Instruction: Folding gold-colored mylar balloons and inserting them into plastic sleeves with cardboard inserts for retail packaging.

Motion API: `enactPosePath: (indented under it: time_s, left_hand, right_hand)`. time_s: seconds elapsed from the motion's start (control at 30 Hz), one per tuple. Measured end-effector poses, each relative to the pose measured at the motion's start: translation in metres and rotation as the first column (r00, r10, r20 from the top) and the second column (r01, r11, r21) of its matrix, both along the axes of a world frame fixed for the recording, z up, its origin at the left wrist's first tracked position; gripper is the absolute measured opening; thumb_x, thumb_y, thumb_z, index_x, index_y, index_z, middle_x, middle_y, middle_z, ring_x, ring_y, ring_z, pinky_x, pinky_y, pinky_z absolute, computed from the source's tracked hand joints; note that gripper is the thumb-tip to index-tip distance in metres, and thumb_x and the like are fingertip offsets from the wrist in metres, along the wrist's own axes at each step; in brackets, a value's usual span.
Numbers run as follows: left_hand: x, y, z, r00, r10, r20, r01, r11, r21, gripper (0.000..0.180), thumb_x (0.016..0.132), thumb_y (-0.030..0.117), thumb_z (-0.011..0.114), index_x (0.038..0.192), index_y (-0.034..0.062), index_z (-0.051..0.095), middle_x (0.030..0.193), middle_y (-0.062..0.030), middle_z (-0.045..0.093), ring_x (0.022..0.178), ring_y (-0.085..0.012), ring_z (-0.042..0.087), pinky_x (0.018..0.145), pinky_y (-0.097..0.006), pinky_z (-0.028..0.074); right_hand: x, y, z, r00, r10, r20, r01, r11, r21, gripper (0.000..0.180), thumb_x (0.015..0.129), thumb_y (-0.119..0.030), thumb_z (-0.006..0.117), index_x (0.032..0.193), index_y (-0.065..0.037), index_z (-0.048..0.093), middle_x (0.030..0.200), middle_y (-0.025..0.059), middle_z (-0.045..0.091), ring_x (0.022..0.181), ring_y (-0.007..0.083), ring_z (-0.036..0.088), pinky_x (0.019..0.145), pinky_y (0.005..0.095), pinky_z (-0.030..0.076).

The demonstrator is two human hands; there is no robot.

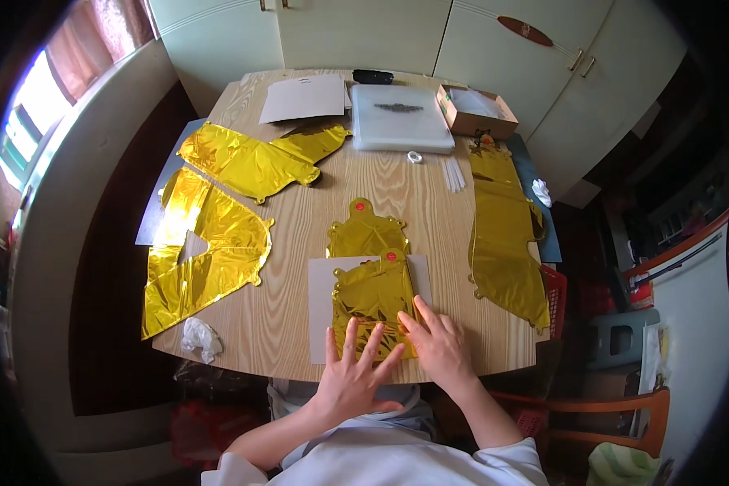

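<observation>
A flat gold foil balloon lies folded over a pale card at the table's near edge. Its upper part, with a rounded tab and red dot, reaches past the card's far side. My left hand is spread wide, fingertips on the lower part of the foil. At the foil's right edge rests my right hand, fingers stretched out and apart, index finger pointing away from me. Neither hand grips anything. Part of the foil's lower edge is hidden by my fingers.
More flat gold foil balloons lie at the left, back left and right. Toward the back are stacked pale cards, clear plastic bags, a cardboard box, a white tape roll and white strips. Crumpled tissue sits front left.
</observation>
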State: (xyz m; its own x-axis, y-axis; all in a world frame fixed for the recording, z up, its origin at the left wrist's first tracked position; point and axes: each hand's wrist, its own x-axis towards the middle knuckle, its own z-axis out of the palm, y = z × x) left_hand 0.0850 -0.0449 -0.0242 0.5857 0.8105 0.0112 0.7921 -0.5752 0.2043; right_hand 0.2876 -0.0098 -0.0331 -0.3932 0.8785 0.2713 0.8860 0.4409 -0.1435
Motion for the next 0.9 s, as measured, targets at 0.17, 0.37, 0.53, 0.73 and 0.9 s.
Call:
enactPosePath:
  time_s: [0.17, 0.37, 0.53, 0.73, 0.9]
  left_hand:
    - [-0.001, 0.000, 0.001, 1.000, -0.010, -0.013, 0.009, 0.999, -0.035, 0.099, 0.064, 0.083, 0.058, 0.147, 0.0320, 0.037, 0.153, -0.0186, 0.028, 0.139, -0.0550, 0.016, 0.101, -0.078, 0.014]
    - [0.000, 0.000, 0.003, 0.999, -0.008, -0.032, 0.006, 0.999, -0.050, 0.099, 0.064, 0.081, 0.059, 0.148, 0.0324, 0.036, 0.154, -0.0184, 0.027, 0.139, -0.0552, 0.015, 0.101, -0.078, 0.014]
    - [0.000, 0.000, 0.003, 0.999, -0.008, -0.038, 0.007, 0.999, -0.048, 0.099, 0.066, 0.081, 0.059, 0.148, 0.0327, 0.034, 0.154, -0.0185, 0.027, 0.139, -0.0554, 0.016, 0.101, -0.078, 0.014]
    - [0.000, 0.000, 0.006, 0.998, -0.008, -0.060, 0.006, 1.000, -0.020, 0.097, 0.068, 0.081, 0.057, 0.148, 0.0308, 0.034, 0.153, -0.0176, 0.030, 0.138, -0.0546, 0.020, 0.102, -0.076, 0.016]
    - [0.000, -0.001, 0.007, 0.997, -0.002, -0.073, 0.001, 1.000, -0.021, 0.098, 0.068, 0.081, 0.056, 0.149, 0.0309, 0.034, 0.153, -0.0175, 0.029, 0.138, -0.0545, 0.019, 0.103, -0.076, 0.016]
  right_hand:
    - [-0.005, 0.011, 0.006, 0.995, 0.014, 0.095, -0.013, 1.000, -0.006, 0.040, 0.088, -0.023, 0.060, 0.127, -0.014, 0.061, 0.134, 0.0028, 0.057, 0.098, 0.0187, 0.057, 0.086, 0.0373, 0.047]
    - [-0.006, 0.043, 0.004, 0.990, 0.044, 0.133, -0.056, 0.994, 0.093, 0.043, 0.089, -0.024, 0.060, 0.128, -0.005, 0.059, 0.132, 0.0059, 0.058, 0.124, 0.0264, 0.049, 0.101, 0.0430, 0.039]
    - [-0.004, 0.079, -0.008, 0.995, 0.057, 0.077, -0.065, 0.993, 0.102, 0.042, 0.091, -0.025, 0.059, 0.128, -0.005, 0.058, 0.133, 0.0077, 0.058, 0.133, 0.0294, 0.043, 0.108, 0.0463, 0.034]
    - [0.005, 0.117, -0.016, 1.000, 0.003, 0.004, -0.004, 0.998, 0.063, 0.043, 0.092, -0.033, 0.060, 0.124, -0.005, 0.059, 0.132, 0.0108, 0.056, 0.131, 0.0307, 0.043, 0.109, 0.0455, 0.034]
    - [0.011, 0.130, 0.006, 0.990, -0.068, -0.127, 0.039, 0.976, -0.214, 0.036, 0.082, -0.032, 0.072, 0.100, -0.006, 0.054, 0.105, 0.0130, 0.056, 0.108, 0.0296, 0.047, 0.095, 0.0418, 0.040]
